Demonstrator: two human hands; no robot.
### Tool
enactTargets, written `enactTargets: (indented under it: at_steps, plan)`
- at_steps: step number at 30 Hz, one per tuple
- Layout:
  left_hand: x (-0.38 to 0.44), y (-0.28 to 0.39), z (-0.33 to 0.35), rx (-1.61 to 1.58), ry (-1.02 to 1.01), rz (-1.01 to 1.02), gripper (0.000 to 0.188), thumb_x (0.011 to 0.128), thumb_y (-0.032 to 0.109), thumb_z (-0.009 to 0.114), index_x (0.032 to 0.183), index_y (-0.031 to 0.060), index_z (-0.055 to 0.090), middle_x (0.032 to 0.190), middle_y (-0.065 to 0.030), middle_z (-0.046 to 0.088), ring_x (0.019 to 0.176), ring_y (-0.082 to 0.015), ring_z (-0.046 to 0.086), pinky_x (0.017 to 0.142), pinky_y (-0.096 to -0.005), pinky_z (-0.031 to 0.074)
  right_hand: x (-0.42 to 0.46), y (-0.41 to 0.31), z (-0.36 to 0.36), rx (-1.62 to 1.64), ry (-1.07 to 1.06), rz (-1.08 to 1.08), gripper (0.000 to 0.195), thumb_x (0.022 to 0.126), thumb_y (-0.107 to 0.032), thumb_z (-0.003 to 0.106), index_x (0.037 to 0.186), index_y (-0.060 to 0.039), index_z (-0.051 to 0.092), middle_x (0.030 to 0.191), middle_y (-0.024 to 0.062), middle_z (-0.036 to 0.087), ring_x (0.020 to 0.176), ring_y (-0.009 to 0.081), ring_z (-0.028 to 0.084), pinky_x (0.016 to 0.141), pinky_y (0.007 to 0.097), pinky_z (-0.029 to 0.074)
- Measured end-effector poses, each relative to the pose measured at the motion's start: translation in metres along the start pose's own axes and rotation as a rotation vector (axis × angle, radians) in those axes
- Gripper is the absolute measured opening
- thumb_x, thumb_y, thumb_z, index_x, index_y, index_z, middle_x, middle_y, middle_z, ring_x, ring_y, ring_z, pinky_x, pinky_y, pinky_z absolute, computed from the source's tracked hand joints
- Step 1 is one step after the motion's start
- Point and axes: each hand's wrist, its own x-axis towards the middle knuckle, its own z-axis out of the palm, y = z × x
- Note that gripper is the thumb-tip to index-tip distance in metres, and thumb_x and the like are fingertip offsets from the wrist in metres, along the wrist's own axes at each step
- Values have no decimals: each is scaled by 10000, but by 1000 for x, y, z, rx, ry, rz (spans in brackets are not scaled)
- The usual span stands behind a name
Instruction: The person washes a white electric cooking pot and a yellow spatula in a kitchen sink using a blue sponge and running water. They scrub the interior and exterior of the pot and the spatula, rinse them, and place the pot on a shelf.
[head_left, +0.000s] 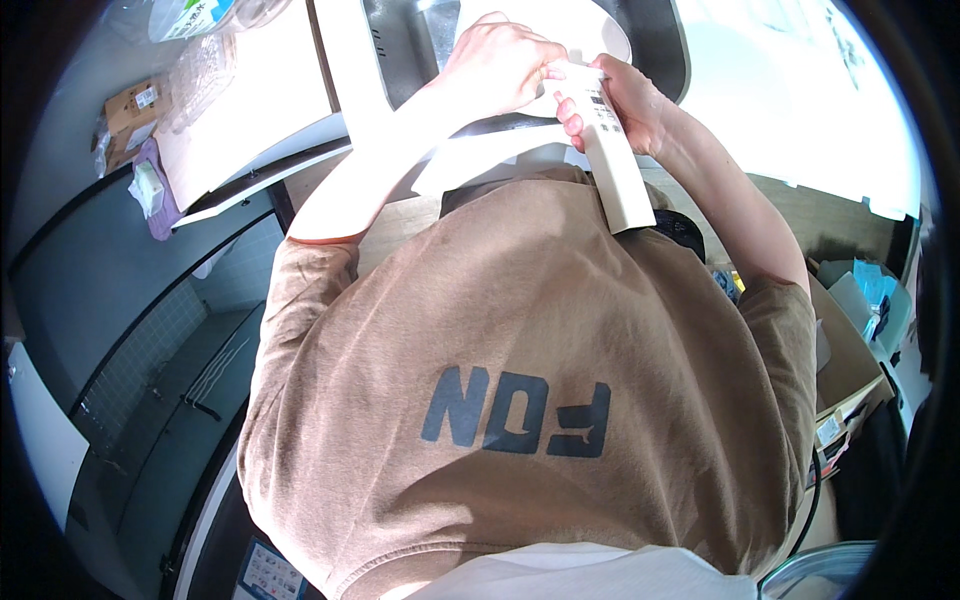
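A long, narrow white box (611, 154) with dark printing is held tilted over the near edge of the metal sink. My right hand (634, 105) grips its upper part, with fingers wrapped round to the left side. My left hand (499, 64) is curled at the box's top end, fingertips pressed to it; exactly what they pinch is hard to see. Behind the hands, a round white dish or basin (600, 26) lies in the sink (660, 45), partly overexposed by bright light. The box's lower end reaches down before the brown shirt.
A bright white countertop (780, 97) extends right of the sink. To the left, another white surface (262, 82) has clear plastic containers (199, 75) and a cardboard box (131, 112) beside it. An open cardboard box (847, 367) stands low at right, near a black cable (812, 502).
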Motion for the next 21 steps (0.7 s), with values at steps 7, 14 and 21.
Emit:
enactTargets:
  at_steps: [7,14,21]
  plan:
    - [-1,1,-3,52,55,-19,145,830,207,619,943,130,666,771,-76,666,753,-252,653,754,-394,505,-2,-9,3,-48,49,-29,457,979,-408,282,942,-14,511,666,47,531,514,124,544,471,273,520]
    - [-9,-6,25,22,98,-62,93,791,152,635,872,106,647,759,-60,663,746,-250,648,752,-385,494,8,-1,-1,-125,119,-76,452,979,-387,244,915,-33,518,638,39,512,480,122,502,448,267,483]
    - [-8,5,26,85,181,-15,84,759,87,625,841,86,644,750,-70,659,745,-242,639,764,-366,481,3,1,7,-181,151,-82,462,967,-354,193,925,-28,518,634,44,518,493,135,509,449,282,479]
